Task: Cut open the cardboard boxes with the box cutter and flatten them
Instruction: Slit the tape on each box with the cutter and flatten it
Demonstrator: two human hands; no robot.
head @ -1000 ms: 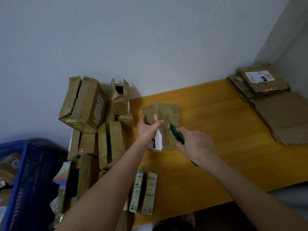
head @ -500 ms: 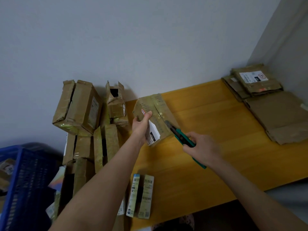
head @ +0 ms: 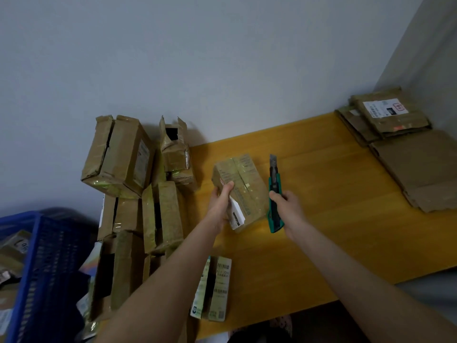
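Observation:
A small taped cardboard box (head: pixel 243 184) with a white label lies on the yellow wooden table (head: pixel 321 231). My left hand (head: pixel 221 204) grips its left side, thumb on the top face. My right hand (head: pixel 288 209) holds a green box cutter (head: pixel 274 194) just right of the box, blade out and pointing away from me, clear of the cardboard. A pile of taped boxes (head: pixel 138 194) stands at the table's left end against the wall.
Flattened cardboard (head: pixel 415 169) is stacked at the far right corner, with a labelled flat piece (head: pixel 388 115) on top. Two small printed cartons (head: pixel 215 288) lie near the table's front edge. A blue plastic crate (head: pixel 42 268) sits at lower left.
The box has been tipped from upright onto its side and turned. My right hand has drawn the cutter off the box and swung it upright beside it.

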